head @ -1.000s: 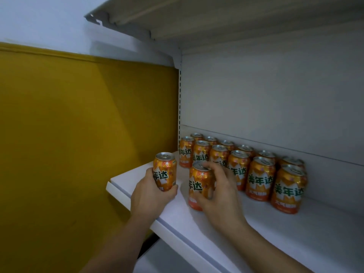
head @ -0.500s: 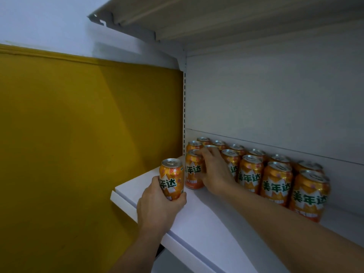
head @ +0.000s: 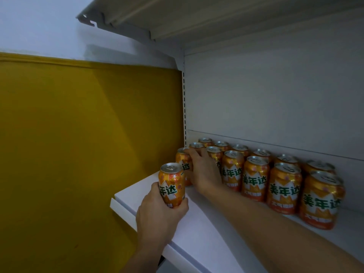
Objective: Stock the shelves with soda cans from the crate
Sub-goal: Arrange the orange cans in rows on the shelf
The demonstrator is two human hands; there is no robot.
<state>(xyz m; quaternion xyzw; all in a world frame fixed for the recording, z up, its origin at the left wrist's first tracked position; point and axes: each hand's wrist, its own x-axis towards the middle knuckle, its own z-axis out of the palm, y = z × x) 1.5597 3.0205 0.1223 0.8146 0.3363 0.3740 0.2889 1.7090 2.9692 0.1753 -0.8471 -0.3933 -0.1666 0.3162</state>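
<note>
A yellow wall [head: 78, 134] fills the left. Beside it, at the near corner of the white shelf [head: 197, 245], the left hand [head: 159, 217] grips an orange soda can [head: 171, 184] round its lower half. The can is upright, and its base is hidden behind the hand, so I cannot tell if it touches the shelf. Just right of it the right hand [head: 204, 172] reaches in, fingers curled round the end can [head: 182, 160] of the front row. The other cans [head: 283, 186] stand upright in rows along the back panel, running off to the right.

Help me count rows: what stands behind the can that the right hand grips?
Two more can tops show behind that can, toward the back panel. The right hand and the can cover their bodies.
</note>
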